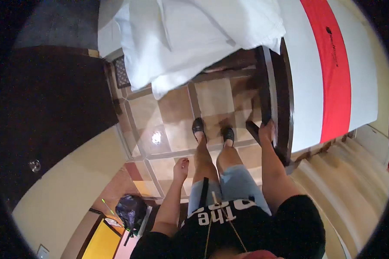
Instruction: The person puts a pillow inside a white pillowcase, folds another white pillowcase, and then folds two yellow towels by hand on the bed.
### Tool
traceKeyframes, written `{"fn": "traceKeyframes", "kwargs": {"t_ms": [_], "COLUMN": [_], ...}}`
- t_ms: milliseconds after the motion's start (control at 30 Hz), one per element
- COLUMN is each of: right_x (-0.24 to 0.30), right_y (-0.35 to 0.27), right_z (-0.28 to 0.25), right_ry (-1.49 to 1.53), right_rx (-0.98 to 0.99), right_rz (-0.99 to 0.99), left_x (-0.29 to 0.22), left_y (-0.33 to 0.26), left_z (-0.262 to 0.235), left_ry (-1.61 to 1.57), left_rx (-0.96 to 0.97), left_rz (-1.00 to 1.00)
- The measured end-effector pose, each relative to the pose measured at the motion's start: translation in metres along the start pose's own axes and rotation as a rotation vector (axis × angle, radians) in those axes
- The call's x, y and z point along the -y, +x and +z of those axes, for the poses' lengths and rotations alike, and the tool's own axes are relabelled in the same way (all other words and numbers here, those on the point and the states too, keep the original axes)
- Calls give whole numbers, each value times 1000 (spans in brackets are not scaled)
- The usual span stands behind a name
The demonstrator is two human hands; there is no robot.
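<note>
My left hand (181, 169) hangs over the tiled floor, left of my legs. Its fingers are loosely curled in, and nothing shows in them. My right hand (267, 131) is closed beside the dark bed frame (285, 99) on the right. A dark, flat, narrow piece (253, 131) sticks out from it toward my feet; its kind I cannot make out, and part of it is hidden by the fingers. Ahead, a rumpled white sheet (173, 39) lies over a bed, its near edge hanging down toward the floor.
A second white bed (307, 77) with a red runner (335, 86) stands on the right, pale curtains (341, 181) behind it. Dark panelling (52, 99) rises at the left. A dark bag (132, 211) sits at the lower left, near a yellow panel (101, 241).
</note>
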State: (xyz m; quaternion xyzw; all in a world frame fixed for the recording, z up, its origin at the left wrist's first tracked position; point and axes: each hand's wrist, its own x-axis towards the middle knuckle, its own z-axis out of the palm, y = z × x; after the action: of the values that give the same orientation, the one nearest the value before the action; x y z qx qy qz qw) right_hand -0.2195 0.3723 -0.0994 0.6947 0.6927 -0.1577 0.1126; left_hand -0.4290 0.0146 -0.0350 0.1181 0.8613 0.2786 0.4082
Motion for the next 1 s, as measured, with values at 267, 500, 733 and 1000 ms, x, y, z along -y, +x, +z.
{"fn": "traceKeyframes", "kwargs": {"t_ms": [267,500,733,1000], "right_x": [20,-8,71,66], "right_y": [5,13,-15,7], "right_z": [-11,-15,-136,-211], "right_ry": [93,288,368,924], "right_rx": [175,387,580,-35], "right_rz": [267,-495,-530,-258], "left_x": [-104,-422,-507,-598], "left_y": [39,125,208,79], "left_z": [-45,-103,-87,-129], "left_ry": [292,460,1262,302], "left_rx": [239,-434,-234,-62], "left_rz": [220,1095,1346,1567]}}
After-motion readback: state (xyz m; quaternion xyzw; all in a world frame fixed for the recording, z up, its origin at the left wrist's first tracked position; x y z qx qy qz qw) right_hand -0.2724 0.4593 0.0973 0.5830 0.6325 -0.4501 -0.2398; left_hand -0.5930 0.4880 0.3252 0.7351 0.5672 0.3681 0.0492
